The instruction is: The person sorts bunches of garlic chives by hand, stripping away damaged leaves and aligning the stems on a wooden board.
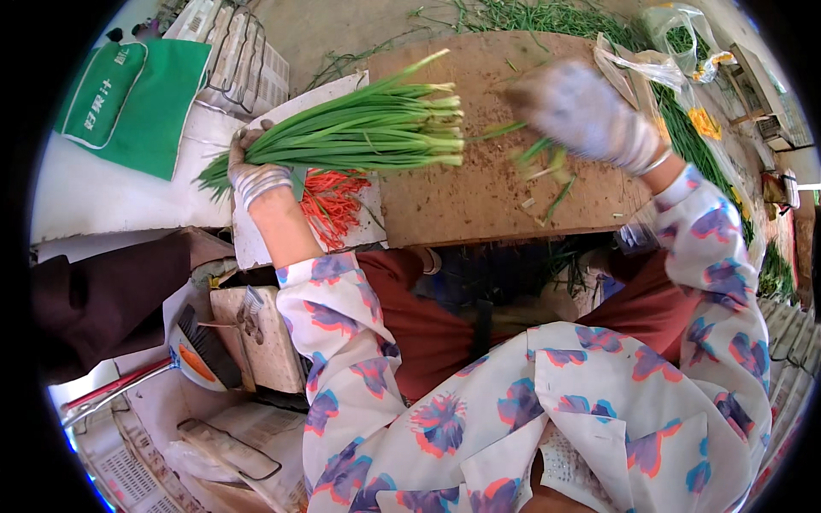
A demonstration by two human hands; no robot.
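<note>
My left hand (245, 162), in a dirty pale glove, is closed round the leafy end of a bunch of green chives (359, 128). The bunch lies level above the work surface, with its pale cut ends pointing right toward the wooden board (462, 201). My right hand (581, 107), also gloved, is over the right part of the board, apart from the bunch. Motion smears its fingers, so their grip cannot be made out. Blurred green and yellowish scraps (543, 158) show just below it. Beside my left wrist lies a pile of red ties (332, 205).
A green bag (141, 103) lies on a white surface at left, near stacked crates (248, 64). Loose greens (547, 17) are heaped beyond the board. At right are plastic bags (680, 34) and long greens (684, 128). A brush (205, 350) stands lower left, beside dark cloth (111, 299).
</note>
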